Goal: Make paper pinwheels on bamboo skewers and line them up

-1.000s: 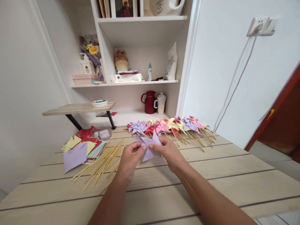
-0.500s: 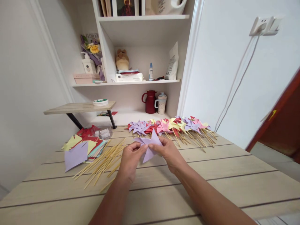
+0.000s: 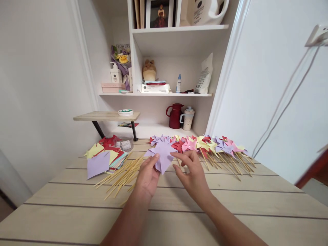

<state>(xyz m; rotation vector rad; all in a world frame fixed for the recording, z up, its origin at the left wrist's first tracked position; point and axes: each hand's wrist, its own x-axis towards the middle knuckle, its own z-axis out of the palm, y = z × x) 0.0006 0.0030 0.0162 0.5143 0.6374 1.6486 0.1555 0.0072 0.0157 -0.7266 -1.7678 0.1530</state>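
Observation:
A purple paper pinwheel (image 3: 164, 154) is held up over the table, its broad flat face and pointed tips toward me. My left hand (image 3: 148, 177) pinches its lower left side, thumb in front and fingers behind. To the right, my right hand (image 3: 193, 172) has thumb and index apart, with the index tip close to the pinwheel's right point; whether it touches is unclear. Beyond my hands lies a row of finished pinwheels on sticks (image 3: 205, 145) in purple, red, pink and yellow. Loose wooden sticks (image 3: 125, 176) lie left of my left hand.
Cut paper sheets (image 3: 98, 164) in several colours are stacked at the left, beside a clear plastic box (image 3: 125, 145). A small raised stand (image 3: 107, 116) carries a round white tape roll (image 3: 125, 112). A red jug (image 3: 175, 117) and a speckled cup (image 3: 188, 119) stand at the back.
My right hand has let go of the pinwheel and drawn off to the right with its fingers apart. The pinwheel is turned in my left hand. The view has swung left.

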